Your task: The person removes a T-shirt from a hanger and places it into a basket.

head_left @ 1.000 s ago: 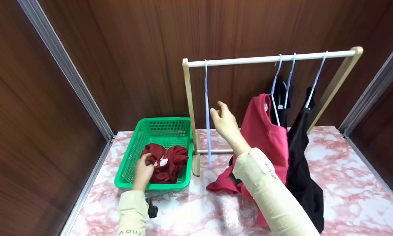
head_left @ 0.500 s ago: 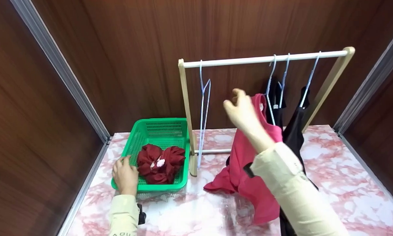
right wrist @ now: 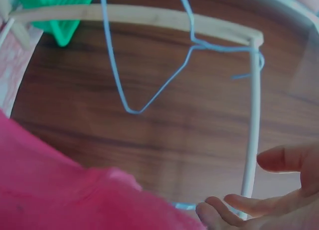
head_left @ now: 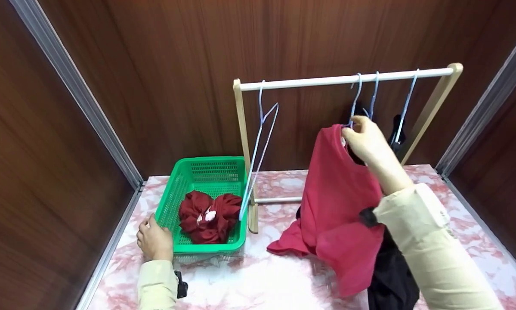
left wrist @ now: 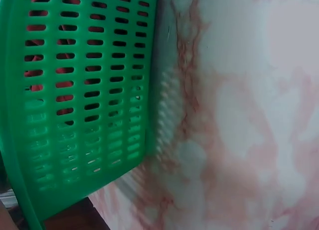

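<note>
My left hand (head_left: 155, 240) holds the front left corner of a green plastic basket (head_left: 210, 248), fingers curled over the rim. In the left wrist view the basket's slotted wall (left wrist: 89, 90) fills the left side. A bunched dark red garment (head_left: 197, 221) with a white patch lies inside the basket. My right hand (head_left: 367, 140) is at the neckline of a pinkish-red top (head_left: 344, 193) hanging from a blue wire hanger (head_left: 356, 101). In the right wrist view its thumb and fingers (right wrist: 281, 159) are spread apart, beside the top and the rail.
A small clothes rack with a white rail (head_left: 305, 82) and wooden legs stands before a brown wood-grain wall. A bare blue hanger (head_left: 260, 159) hangs at its left end, overlapping the basket's right rim. Black garments (head_left: 395, 275) hang behind the top, over the pink marbled table (head_left: 240, 280).
My left hand has left the dark red garment and moved left to the basket's rim. My right hand has gone right, from the bare hanger to the pinkish-red top. The bare hanger has swung round.
</note>
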`<move>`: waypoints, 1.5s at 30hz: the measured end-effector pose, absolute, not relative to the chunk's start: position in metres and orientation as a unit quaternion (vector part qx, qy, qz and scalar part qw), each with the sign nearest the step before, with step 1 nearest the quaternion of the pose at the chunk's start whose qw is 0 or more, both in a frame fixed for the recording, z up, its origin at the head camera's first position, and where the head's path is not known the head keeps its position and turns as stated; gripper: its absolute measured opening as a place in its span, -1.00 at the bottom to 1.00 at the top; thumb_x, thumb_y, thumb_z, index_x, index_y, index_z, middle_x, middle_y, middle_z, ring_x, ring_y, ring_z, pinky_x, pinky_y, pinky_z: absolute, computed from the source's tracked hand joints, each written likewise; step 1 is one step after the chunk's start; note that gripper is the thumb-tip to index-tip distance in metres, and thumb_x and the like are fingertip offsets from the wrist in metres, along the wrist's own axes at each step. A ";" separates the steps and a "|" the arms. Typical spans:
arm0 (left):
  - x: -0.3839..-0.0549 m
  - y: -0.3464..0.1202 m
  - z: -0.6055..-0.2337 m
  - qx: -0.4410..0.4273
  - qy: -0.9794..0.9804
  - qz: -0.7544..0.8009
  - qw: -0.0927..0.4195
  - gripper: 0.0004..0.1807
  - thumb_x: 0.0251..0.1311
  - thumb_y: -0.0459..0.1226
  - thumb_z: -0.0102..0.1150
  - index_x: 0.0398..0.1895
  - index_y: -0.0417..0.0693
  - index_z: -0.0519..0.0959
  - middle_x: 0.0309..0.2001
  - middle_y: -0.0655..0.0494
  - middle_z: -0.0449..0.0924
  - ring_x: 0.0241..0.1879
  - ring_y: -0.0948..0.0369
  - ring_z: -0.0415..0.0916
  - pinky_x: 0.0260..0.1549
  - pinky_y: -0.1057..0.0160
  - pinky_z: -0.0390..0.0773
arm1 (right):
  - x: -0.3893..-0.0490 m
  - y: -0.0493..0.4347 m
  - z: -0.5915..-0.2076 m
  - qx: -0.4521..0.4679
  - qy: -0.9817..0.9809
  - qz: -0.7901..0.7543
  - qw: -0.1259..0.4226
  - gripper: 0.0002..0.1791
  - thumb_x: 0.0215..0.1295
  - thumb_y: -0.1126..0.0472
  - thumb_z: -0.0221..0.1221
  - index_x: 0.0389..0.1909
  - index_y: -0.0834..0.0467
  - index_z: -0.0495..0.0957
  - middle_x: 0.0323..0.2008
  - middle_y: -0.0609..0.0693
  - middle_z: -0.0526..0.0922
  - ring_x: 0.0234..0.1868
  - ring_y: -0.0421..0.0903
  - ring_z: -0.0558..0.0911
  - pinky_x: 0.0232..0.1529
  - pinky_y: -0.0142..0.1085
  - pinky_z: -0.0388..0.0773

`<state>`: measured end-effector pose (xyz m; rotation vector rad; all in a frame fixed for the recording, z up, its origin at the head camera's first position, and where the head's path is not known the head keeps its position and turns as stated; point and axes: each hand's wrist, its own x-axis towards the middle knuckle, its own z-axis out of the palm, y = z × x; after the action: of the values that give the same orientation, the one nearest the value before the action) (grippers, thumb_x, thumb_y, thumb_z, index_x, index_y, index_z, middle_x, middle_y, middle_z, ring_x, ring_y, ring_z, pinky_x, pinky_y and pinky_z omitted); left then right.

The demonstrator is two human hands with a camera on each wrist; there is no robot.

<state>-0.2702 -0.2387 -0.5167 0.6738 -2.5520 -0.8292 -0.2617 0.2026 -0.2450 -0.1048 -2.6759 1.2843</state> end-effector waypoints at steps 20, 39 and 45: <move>-0.269 -0.250 -0.518 0.243 -0.905 -0.327 0.124 -0.38 0.15 -0.46 -0.07 0.36 -0.25 0.21 0.21 -0.38 0.27 0.15 -0.36 0.25 0.15 -0.23 0.28 | -0.251 0.228 -0.253 0.049 -0.957 0.278 -0.064 -0.36 0.10 0.43 -0.25 0.25 0.60 0.01 0.20 0.61 0.26 0.25 0.44 0.28 0.28 0.17 0.23; -0.265 -0.248 -0.517 0.246 -0.904 -0.322 0.135 -0.40 0.16 -0.46 -0.08 0.34 -0.25 0.23 0.21 -0.36 0.29 0.16 -0.34 0.25 0.14 -0.22 0.29 | -0.260 0.230 -0.272 -0.034 -0.777 0.627 -0.043 -0.86 0.42 0.39 -0.15 -0.22 0.21 0.39 -0.63 -0.28 0.45 -0.61 -0.40 0.34 -0.52 -0.60 0.34; -0.265 -0.248 -0.518 0.246 -0.904 -0.324 0.131 -0.38 0.14 -0.46 -0.06 0.35 -0.24 0.23 0.21 -0.35 0.28 0.16 -0.34 0.25 0.13 -0.23 0.30 | -0.260 0.216 -0.275 -0.035 -0.755 0.655 -0.030 -0.86 0.39 0.42 -0.13 -0.10 0.29 0.33 -0.62 -0.29 0.51 -0.63 -0.39 0.30 -0.57 -0.59 0.25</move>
<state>-0.2649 -0.2475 -0.5183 0.7154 -2.6243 -0.9411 -0.2604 0.2162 -0.2752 -0.1115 -2.4169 2.0965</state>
